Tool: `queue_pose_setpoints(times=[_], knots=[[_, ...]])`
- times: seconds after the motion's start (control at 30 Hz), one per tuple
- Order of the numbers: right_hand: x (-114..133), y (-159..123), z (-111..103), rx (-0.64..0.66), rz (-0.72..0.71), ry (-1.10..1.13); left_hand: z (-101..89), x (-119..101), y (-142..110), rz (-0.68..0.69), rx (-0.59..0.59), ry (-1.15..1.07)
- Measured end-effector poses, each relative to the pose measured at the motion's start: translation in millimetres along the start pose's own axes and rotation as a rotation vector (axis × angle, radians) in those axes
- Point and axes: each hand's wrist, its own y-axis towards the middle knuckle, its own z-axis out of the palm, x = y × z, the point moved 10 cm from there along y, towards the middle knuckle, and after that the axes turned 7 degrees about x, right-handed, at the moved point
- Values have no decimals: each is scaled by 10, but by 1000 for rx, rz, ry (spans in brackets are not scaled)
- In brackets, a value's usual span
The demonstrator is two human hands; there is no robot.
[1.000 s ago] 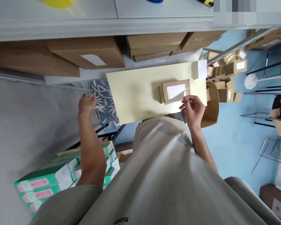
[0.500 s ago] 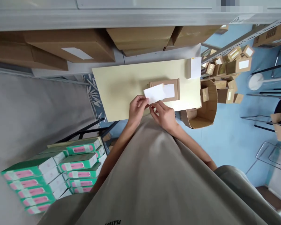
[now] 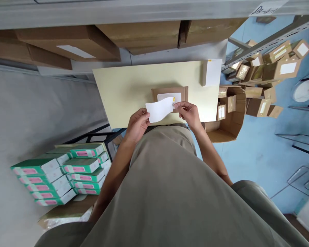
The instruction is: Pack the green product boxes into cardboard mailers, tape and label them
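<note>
Stretched between my two hands is a white label sheet [image 3: 159, 110], slightly curled, with a small yellow mark at its right end. My left hand [image 3: 137, 125] pinches its left edge between thumb and fingers. At the right end, my right hand [image 3: 188, 114] grips the corner by the yellow mark. Beneath the sheet a flat brown cardboard box [image 3: 185, 93] lies on the cream tabletop [image 3: 121, 92], partly covered; a white label [image 3: 169, 95] shows on its top. Near the table's far right corner stands a white stack of labels [image 3: 213, 72].
Large cartons [image 3: 144, 36] line the shelf behind the table. To the right, an open carton [image 3: 234, 116] holds small boxes, and more taped boxes [image 3: 270, 73] are piled on the blue floor. Green and pink boxes [image 3: 82, 168] are stacked at lower left.
My hands have moved apart, and the white label sheet is now spread out between them. My right hand has shifted to its right end. The view has shifted slightly.
</note>
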Motion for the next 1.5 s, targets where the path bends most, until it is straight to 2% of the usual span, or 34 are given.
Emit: queue_pose_setpoints(times=[0.1, 0.2, 0.3, 0.37, 0.43, 0.53, 0.6, 0.67, 0.77, 0.83, 0.9, 0.97, 1.17, 1.5], knots=[[-45, 32, -73, -17, 19, 39, 53, -9, 9, -2, 2, -14], [-91, 70, -95, 19, 34, 52, 87, -1, 26, 0, 5, -36], [-108, 58, -84, 28, 46, 29, 70, 63, 79, 1, -11, -36], [-29, -37, -40, -2, 5, -18, 21, 145, 137, -4, -41, -3], [148, -212, 126, 26, -101, -100, -52, 254, 194, -23, -82, 43], [403, -561, 621, 275, -285, -302, -135, 427, 239, -66, -106, 45], [432, -727, 828, 400, -336, -419, -153, 500, 239, -78, -87, 23], [382, -703, 733, 339, -318, -445, -177, 523, 237, -67, -79, 41], [189, -430, 229, 77, -215, -360, -230, 518, 299, -19, -116, 106], [26, -207, -94, -50, -154, -317, -223, 528, 417, 17, -134, 141], [-120, 15, -305, -107, -107, -321, -179, 558, 584, 43, -141, 181], [-238, 204, -421, -136, -63, -369, -137, 595, 761, 58, -164, 235], [-435, 476, -460, -196, 31, -542, -123, 680, 1085, 60, -232, 334], [-500, 567, -429, -217, 68, -694, -178, 747, 1213, 79, -252, 364]])
